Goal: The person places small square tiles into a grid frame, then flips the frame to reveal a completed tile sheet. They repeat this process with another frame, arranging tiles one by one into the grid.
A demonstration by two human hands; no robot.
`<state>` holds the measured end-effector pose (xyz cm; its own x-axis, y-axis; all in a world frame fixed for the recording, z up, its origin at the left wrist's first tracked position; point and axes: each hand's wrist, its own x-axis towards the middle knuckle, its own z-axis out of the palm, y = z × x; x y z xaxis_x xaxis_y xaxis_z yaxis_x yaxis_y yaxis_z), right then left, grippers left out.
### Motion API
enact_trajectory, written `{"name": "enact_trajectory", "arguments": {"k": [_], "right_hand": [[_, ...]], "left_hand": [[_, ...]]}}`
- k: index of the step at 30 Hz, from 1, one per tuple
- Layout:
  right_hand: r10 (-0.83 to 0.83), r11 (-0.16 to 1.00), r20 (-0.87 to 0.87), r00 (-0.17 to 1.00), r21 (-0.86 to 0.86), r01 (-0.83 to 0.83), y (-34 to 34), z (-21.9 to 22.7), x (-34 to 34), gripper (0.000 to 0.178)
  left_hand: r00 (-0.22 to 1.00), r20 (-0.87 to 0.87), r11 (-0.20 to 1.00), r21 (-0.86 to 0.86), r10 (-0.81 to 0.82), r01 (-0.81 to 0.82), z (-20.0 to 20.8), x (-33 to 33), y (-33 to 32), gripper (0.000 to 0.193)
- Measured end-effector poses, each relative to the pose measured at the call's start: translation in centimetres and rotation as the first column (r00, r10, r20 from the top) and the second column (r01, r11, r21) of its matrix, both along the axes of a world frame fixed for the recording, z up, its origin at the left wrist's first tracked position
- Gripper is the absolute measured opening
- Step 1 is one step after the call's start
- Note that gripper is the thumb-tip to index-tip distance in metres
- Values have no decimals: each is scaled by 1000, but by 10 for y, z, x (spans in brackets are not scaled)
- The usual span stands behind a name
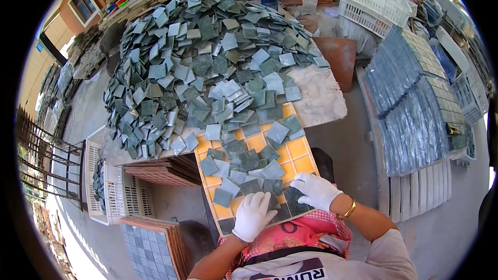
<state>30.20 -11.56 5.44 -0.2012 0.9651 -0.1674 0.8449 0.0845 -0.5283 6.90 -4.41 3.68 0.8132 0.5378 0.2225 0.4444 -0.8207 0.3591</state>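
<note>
Tiles (249,159): loose, overlapping on orange grid tray (303,164); some near cells filled.
Left hand (252,217): fingers slightly parted; pinch, cannot tell.
Right hand (317,191): fingers bent near tray's right edge; grip, cannot tell.
Seating: probably best one per cell, square, pressed flat.

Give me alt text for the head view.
A white-gloved left hand and right hand are at the near end of a yellow gridded tray scattered with square grey-green tiles; beyond, a tile heap covers much of a table.
</note>
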Motion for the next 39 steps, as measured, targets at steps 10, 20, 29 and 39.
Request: {"name": "enact_trajectory", "arguments": {"k": [10, 20, 29, 39], "right_hand": [[-235, 968, -36, 971, 83, 238, 20, 6, -27, 37], [-473, 881, -397, 786, -245, 406, 44, 18, 10, 21], [-382, 909, -190, 904, 98, 405, 33, -10, 58, 21], [-121, 993, 207, 971, 22, 119, 34, 15, 36, 42]], "left_hand": [[998, 41, 994, -100, 57, -53, -8, -16, -5, 55], [993, 113, 983, -181, 32, -11, -15, -5, -1, 48], [977, 199, 974, -223, 80, -34, -14, 11, 0, 42], [974, 152, 978, -146, 168, -145, 0, -9, -1, 30]]}}
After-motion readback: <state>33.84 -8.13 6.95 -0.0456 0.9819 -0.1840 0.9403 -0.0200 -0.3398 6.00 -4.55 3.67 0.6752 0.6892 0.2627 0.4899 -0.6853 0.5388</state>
